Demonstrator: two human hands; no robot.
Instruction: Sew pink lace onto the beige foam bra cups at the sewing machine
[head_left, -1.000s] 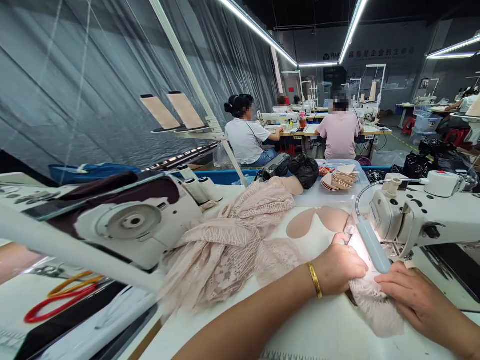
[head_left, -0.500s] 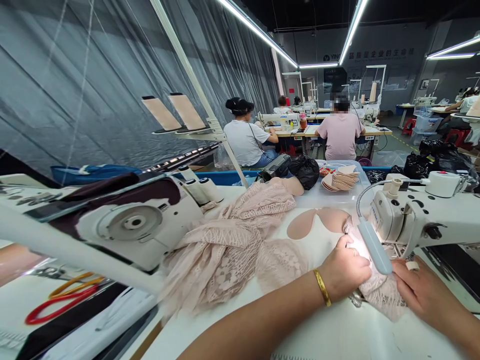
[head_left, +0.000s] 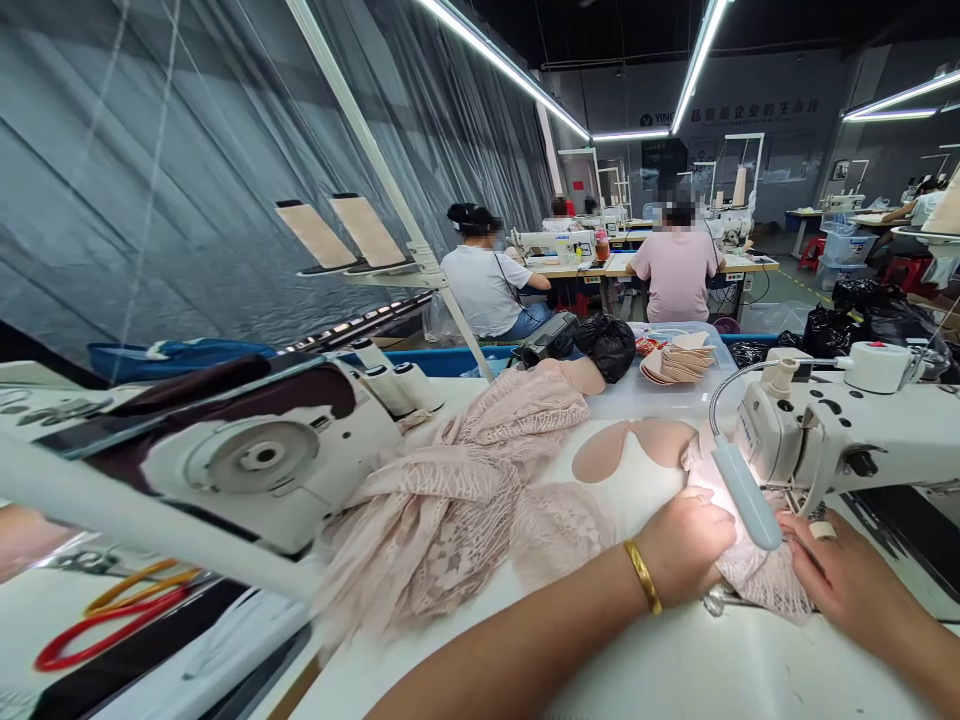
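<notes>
Pale pink lace fabric (head_left: 769,590) lies under the sewing machine head (head_left: 772,430), lit by a small grey lamp (head_left: 746,495) that hides part of it. On the fabric's left side, my left hand (head_left: 690,540), with a gold bangle at its wrist, has its fingers curled and closed on the cloth. My right hand (head_left: 844,570) rests at the right edge, close to the needle area, its fingers pressed together on the lace. A thin dark line shows between those fingers; I cannot tell whether it is a tool or a shadow. Two beige cups (head_left: 604,450) lie joined behind my left hand.
A heap of lace (head_left: 465,480) covers the table's middle. Behind it are a clear tray (head_left: 622,400) with stacked cups (head_left: 679,358) and a black bag (head_left: 606,348). Thread cones (head_left: 367,230) and red-handled scissors (head_left: 112,625) are at left. Two people (head_left: 487,285) sit ahead.
My left hand has shifted slightly left and down with the fabric, its fingers more curled. The right hand stays by the needle area, its fingers slightly rearranged. The whole view has moved a little.
</notes>
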